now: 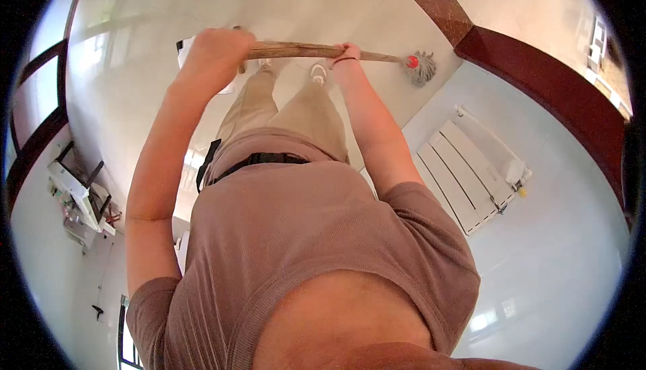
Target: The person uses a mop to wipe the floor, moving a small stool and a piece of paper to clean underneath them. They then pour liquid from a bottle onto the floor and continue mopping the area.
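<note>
A mop lies across my front, its wooden handle [296, 50] running sideways above my feet. At the right end of the mop, a red collar holds the grey string head [422, 68], which is near the floor by the wall. My left hand [225, 48] is closed around the handle's upper end, where a short wooden crosspiece shows beside the fingers. Farther along the handle, my right hand [347, 54] is also closed on it, with a dark band round the wrist. Part of a white object with a black corner [180, 46] shows behind my left hand.
A white radiator [464, 178] with a pipe is fixed to the wall at right. Dark red-brown trim [545, 94] edges a sill there. Glossy pale floor tiles [134, 33] lie ahead. Dark-framed glass panes [44, 94] and a cluttered white unit [81, 195] stand at left.
</note>
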The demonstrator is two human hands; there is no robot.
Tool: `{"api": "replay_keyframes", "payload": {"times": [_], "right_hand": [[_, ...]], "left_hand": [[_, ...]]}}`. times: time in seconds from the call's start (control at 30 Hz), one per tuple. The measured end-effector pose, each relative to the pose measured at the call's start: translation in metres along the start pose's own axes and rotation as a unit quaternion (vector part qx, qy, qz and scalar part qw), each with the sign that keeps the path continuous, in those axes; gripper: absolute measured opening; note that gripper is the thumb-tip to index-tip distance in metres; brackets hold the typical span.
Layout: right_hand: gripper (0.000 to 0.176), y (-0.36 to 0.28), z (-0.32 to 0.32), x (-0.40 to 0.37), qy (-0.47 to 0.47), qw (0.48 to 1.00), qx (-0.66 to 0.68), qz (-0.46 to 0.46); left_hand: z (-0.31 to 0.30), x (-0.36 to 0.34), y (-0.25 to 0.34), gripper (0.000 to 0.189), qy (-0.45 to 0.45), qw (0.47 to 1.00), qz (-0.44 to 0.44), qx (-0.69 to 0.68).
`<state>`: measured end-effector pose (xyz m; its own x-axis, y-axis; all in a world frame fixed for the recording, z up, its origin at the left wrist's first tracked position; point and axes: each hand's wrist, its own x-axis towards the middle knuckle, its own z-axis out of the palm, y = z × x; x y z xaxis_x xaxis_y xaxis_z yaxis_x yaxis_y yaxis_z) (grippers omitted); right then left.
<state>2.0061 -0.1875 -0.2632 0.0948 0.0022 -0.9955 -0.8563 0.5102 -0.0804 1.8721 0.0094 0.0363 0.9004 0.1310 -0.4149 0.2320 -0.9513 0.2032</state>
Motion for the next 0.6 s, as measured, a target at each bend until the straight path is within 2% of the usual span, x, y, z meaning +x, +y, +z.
{"api": "replay_keyframes", "payload": {"times": [0.07,0.13,0.23,0.27,0.3,0.33,0.37,0.43,0.5,0.6], "right_hand": [[0.007,0.040,0.030,-0.019,0.004,0.999,-0.041,0.025],[0.007,0.086,0.054,-0.030,-0.020,0.996,-0.079,0.033],[0.006,0.168,0.093,-0.056,-0.021,0.980,-0.190,0.053],[0.006,0.197,0.102,-0.062,-0.045,0.979,-0.182,0.079],[0.006,0.223,0.109,-0.068,-0.069,0.977,-0.173,0.104],[0.007,0.246,0.119,-0.091,-0.064,0.980,-0.166,0.094],[0.008,0.268,0.130,-0.113,-0.060,0.982,-0.158,0.084],[0.016,0.313,0.143,-0.111,-0.065,0.969,-0.205,0.123],[0.010,0.344,0.161,-0.123,-0.082,0.960,-0.208,0.166],[0.004,0.337,0.186,-0.169,-0.163,0.939,-0.195,0.232]], "left_hand": [[-0.010,-0.028,-0.031,0.011,0.014,1.000,-0.019,-0.009],[-0.020,-0.061,-0.060,0.010,-0.016,0.995,-0.099,0.027],[-0.042,-0.124,-0.095,0.019,0.018,0.985,-0.167,0.033],[-0.052,-0.147,-0.101,0.022,0.017,0.980,-0.198,0.031],[-0.054,-0.169,-0.106,0.018,0.061,0.973,-0.218,0.038],[-0.066,-0.186,-0.105,0.021,-0.013,0.959,-0.280,0.050],[-0.072,-0.205,-0.105,0.022,0.014,0.956,-0.284,0.074],[-0.083,-0.231,-0.096,0.022,0.042,0.953,-0.284,0.102],[-0.099,-0.240,-0.080,0.021,0.003,0.902,-0.402,0.155],[-0.113,-0.239,-0.050,0.022,0.026,0.882,-0.406,0.239]]}}
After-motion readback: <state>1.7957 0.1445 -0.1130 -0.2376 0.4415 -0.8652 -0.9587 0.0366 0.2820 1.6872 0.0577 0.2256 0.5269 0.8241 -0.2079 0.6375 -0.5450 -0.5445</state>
